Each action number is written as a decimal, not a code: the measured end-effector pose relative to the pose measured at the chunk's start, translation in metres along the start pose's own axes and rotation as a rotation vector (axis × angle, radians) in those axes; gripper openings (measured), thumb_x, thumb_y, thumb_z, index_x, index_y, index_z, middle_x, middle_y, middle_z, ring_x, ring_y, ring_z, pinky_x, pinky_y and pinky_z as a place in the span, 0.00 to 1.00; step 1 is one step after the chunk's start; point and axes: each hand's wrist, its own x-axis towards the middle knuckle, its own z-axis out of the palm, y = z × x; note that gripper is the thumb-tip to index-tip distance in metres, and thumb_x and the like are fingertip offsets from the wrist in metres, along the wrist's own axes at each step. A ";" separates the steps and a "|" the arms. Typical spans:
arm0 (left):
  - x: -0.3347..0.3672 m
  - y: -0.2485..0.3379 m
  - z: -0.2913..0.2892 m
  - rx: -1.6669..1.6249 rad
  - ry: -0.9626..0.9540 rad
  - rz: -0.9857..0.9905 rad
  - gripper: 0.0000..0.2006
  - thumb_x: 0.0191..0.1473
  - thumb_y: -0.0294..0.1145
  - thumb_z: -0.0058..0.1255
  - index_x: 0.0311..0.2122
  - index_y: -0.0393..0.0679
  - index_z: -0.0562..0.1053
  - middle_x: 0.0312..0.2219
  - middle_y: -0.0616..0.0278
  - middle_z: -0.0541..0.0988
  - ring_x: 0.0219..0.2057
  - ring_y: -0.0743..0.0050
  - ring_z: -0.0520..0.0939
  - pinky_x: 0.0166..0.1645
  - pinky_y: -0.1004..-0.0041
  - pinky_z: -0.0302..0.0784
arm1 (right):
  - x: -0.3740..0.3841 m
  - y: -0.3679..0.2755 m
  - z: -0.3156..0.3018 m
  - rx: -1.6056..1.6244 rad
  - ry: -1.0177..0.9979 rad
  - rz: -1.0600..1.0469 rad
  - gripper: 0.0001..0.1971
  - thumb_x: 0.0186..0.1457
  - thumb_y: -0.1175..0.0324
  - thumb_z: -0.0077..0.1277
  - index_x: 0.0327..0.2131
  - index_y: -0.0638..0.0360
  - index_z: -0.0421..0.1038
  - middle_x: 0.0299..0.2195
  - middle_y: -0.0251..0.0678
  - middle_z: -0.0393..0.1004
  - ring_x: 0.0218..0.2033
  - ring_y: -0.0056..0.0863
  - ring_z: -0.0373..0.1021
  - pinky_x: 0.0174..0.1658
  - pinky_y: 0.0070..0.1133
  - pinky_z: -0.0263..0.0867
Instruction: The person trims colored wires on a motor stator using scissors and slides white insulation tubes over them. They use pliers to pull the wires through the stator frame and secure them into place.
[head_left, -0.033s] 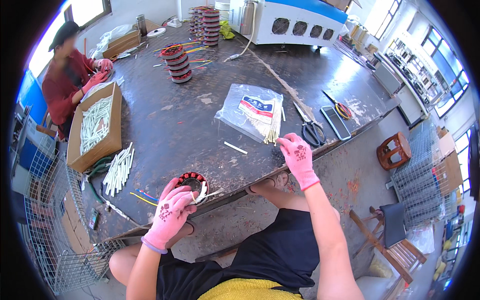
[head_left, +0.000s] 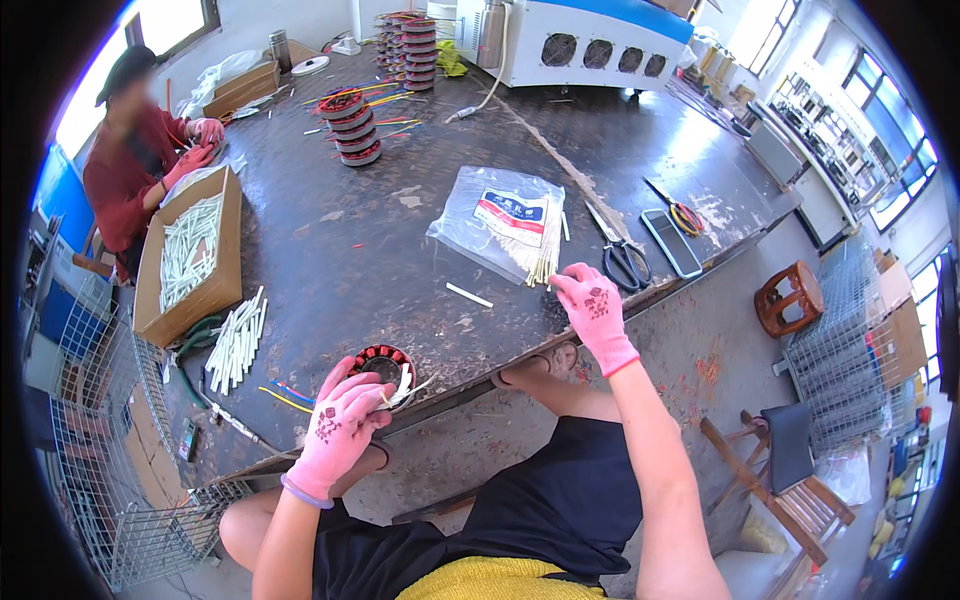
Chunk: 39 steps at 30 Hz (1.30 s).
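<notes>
My left hand (head_left: 342,425), in a pink glove, is closed on the rim of a motor stator (head_left: 385,355) at the table's near edge. Red windings line the ring, and white sleeves and a thin pale strip (head_left: 417,386) stick out by my fingers. My right hand (head_left: 595,305), also pink-gloved, has its fingertips pinched together at the ends of a bundle of thin cream cable ties (head_left: 541,272). These poke from a clear plastic bag (head_left: 470,215); whether one is between my fingers cannot be made out. A loose white sleeve (head_left: 469,295) lies nearby.
Black scissors (head_left: 626,265), a phone (head_left: 671,243) and orange-handled scissors (head_left: 686,218) lie right. At left are a sleeve pile (head_left: 237,340) and a cardboard box (head_left: 222,285) of sleeves. Stacked stators (head_left: 352,130) stand farther back. A co-worker (head_left: 125,175) works at far left.
Hardly anything differs. The view has shifted very slightly, and my right hand remains at the cable tie ends while my left keeps hold of the stator.
</notes>
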 end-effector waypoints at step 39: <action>-0.005 0.013 0.003 0.040 0.017 -0.129 0.19 0.42 0.37 0.67 0.41 0.46 0.76 0.40 0.64 0.80 0.55 0.62 0.75 0.68 0.50 0.54 | -0.086 -0.142 -0.090 1.129 -0.150 -0.084 0.12 0.49 0.83 0.59 0.38 0.62 0.76 0.41 0.39 0.78 0.40 0.26 0.76 0.44 0.20 0.72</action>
